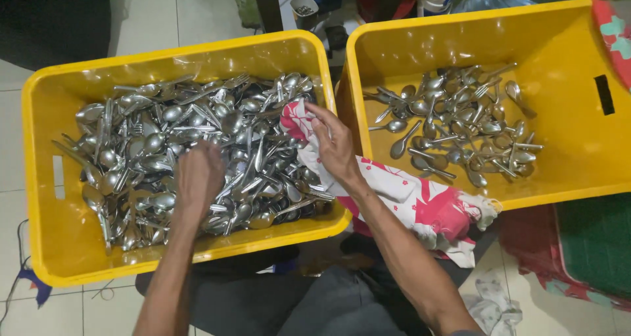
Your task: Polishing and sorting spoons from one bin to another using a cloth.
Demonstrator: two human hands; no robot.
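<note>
Two yellow plastic crates sit side by side on a tiled floor (pixel 197 7). The left crate (pixel 39 198) holds a dense heap of steel cutlery (pixel 250 132), mostly spoons with some forks, covering nearly its whole bottom. The right crate (pixel 572 112) holds a smaller, looser pile of spoons and forks (pixel 460 122) near its middle, with bare yellow around it. A red-and-white patterned cloth (pixel 414 198) lies draped over the gap where the two crates meet, one end reaching into the left crate. The left hand (pixel 197 178) is down in the big heap, fingers curled into the spoons; whether its grip is pinching one I cannot tell. The right hand (pixel 335 145) rests on the cloth at the left crate's edge, fingers bent and pressing the fabric.
</note>
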